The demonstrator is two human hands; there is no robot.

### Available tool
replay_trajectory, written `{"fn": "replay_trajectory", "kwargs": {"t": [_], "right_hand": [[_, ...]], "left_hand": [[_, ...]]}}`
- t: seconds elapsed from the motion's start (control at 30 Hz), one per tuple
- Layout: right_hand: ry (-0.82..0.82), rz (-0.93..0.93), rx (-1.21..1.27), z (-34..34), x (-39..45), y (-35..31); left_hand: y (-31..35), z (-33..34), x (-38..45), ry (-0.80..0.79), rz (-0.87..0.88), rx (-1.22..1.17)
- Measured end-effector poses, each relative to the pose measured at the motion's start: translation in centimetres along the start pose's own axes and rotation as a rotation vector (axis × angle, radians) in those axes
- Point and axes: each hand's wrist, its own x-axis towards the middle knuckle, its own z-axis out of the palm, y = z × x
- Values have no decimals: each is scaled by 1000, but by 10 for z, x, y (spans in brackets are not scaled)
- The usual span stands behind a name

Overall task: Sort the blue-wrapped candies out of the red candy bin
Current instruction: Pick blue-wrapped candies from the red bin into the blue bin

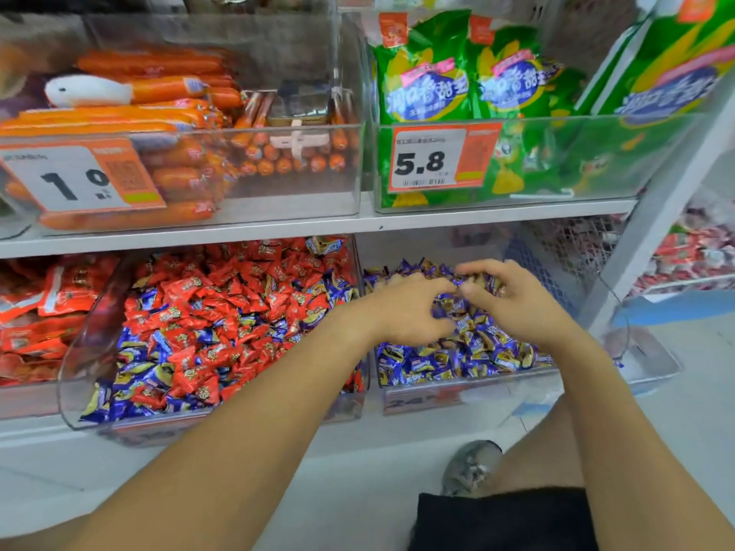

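blue-wrapped candies [131, 395] lie mixed among red-wrapped candies [222, 288] in the red candy bin [79, 391], a clear bin on the lower shelf [51, 431]; they gather thickest along its front edge and up its right side. just to the right, touching side by side, stands a second clear bin [652, 363] filled with only blue-wrapped pieces. both hands are over this right bin, near its middle. the left hand [405, 308] rests on the blue pile with its fingers curled down into the candies, and the right hand [513, 296] sits close beside it, fingers bent, thumb and forefinger tips nearly meeting those of the left; a few blue wrappers show between them, but i cannot tell whether either hand actually grips a candy or merely lies on the heap. on the upper shelf [199, 236], a clear bin of orange sausages [151, 89] stands at the left with a price tag [75, 177] reading 1.0, and a bin of green snack bags [425, 69] stands at the right with a tag [433, 157] reading 5.8. red packets [35, 308] fill the lower shelf's left end. below, a grey shoe [469, 467] rests on the pale floor.
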Motion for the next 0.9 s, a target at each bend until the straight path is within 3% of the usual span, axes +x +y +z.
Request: {"fn": "replay_trajectory", "kwargs": {"t": [0.07, 0.13, 0.2, 0.23, 0.4, 0.53, 0.7, 0.8, 0.9], "right_hand": [[-34, -16, -4, -6, 2, 0], [-85, -46, 21, -8, 3, -3], [-92, -77, 62, -5, 4, -12], [-76, -102, 76, -1, 4, -18], [-33, -248, 113, 48, 1, -73], [-153, -459, -205, 93, 13, -109], [-383, -417, -700, 129, 51, -124], [-484, -389, -763, 144, 61, -126], [-435, -398, -622, 143, 66, -126]], "left_hand": [[-14, 2, -10, 218, 65, 8], [-34, 5, -31, 573, 136, -123], [-60, 11, -54, 845, 82, -122], [-74, 15, -65, 889, 17, -92], [-128, 30, -92, 516, -242, 122], [-136, 29, -101, 518, -270, 86], [-139, 19, -107, 435, -258, 33], [-137, 14, -113, 450, -252, -12], [-130, 8, -120, 505, -243, -21]]}}
